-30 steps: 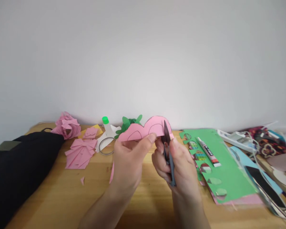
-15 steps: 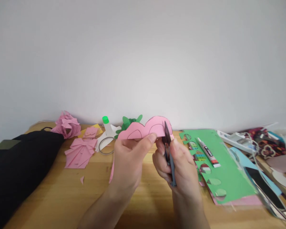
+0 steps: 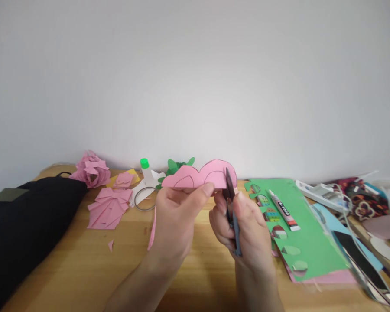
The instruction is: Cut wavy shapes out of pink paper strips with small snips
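My left hand (image 3: 177, 221) pinches the straight lower edge of a scalloped piece of pink paper (image 3: 199, 177) between thumb and fingers. Drawn dark lines curve across its two rounded humps. In my right hand (image 3: 247, 225) is a small pair of scissors (image 3: 231, 203), dark-bladed with grey handles. Its blades point up and lie over the right hump of the paper, near the drawn line. Fingers hide part of the handles. Below the left hand's wrist side hangs a narrow pink strip (image 3: 152, 234), mostly covered by the hand.
Left lie folded pink paper pieces (image 3: 108, 210), a pink paper bundle (image 3: 90, 169), a black cloth item (image 3: 35, 234), a green-capped glue bottle (image 3: 145, 167) and a metal ring (image 3: 139, 203). Right are punched green sheets (image 3: 315, 242), a glue tube (image 3: 284, 210) and a phone (image 3: 360, 260).
The scissors and right hand have shifted very slightly right and down along the right hump. The pink paper is held in nearly the same place.
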`<state>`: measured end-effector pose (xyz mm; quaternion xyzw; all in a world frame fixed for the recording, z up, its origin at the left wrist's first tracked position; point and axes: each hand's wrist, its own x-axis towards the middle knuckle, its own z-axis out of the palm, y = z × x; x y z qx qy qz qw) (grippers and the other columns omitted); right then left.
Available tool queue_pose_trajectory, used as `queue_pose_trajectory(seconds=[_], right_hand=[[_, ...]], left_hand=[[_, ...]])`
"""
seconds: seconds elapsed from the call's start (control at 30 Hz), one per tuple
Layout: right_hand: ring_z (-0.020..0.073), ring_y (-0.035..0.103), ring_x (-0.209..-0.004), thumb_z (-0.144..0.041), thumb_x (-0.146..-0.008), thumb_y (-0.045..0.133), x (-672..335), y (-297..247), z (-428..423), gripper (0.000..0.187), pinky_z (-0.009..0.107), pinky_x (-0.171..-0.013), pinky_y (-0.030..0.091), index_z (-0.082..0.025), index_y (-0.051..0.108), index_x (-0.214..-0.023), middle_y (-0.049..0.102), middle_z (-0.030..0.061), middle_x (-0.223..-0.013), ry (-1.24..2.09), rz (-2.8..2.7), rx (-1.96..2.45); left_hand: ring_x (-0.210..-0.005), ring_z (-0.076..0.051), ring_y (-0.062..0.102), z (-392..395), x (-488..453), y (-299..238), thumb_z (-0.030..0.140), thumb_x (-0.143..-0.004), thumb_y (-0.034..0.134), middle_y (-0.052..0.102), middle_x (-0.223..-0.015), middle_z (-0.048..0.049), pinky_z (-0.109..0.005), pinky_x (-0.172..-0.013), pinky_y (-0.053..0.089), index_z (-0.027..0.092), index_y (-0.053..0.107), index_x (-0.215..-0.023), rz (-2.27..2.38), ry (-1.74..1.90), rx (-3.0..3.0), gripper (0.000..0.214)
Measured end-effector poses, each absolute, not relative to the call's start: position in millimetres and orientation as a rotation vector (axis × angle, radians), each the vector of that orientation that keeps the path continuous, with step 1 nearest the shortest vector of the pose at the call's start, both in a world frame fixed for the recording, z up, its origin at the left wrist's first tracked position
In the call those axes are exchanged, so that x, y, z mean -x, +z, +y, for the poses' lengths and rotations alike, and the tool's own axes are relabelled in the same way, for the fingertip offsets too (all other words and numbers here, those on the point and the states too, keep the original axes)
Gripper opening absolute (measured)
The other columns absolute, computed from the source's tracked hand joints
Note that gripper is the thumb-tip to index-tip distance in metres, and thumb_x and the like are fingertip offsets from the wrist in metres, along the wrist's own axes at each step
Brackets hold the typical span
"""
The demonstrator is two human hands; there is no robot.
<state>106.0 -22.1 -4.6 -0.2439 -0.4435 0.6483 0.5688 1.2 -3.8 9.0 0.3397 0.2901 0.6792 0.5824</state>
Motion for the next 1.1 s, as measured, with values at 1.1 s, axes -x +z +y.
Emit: queue_pose_trajectory(seconds=[1.1], right_hand=[[0.0060,0.015,-0.036,-0.052,-0.095,0.054,-111.2,-3.8,-22.8,0.037,0.019,-0.033,0.013,-0.021,0.053,-0.076,0.030,-0.0107,-0.046,1.549,-1.081,0.617]], left_hand=[[-0.065,-0.013,0.071,-2.5,-1.6,9.5,0.020,-0.072,0.079,0.075,-0.064,0.0026,-0.024,-0.066,0.057,0.022,0.073,-0.063,0.686,1.638,-0.718,0.011]])
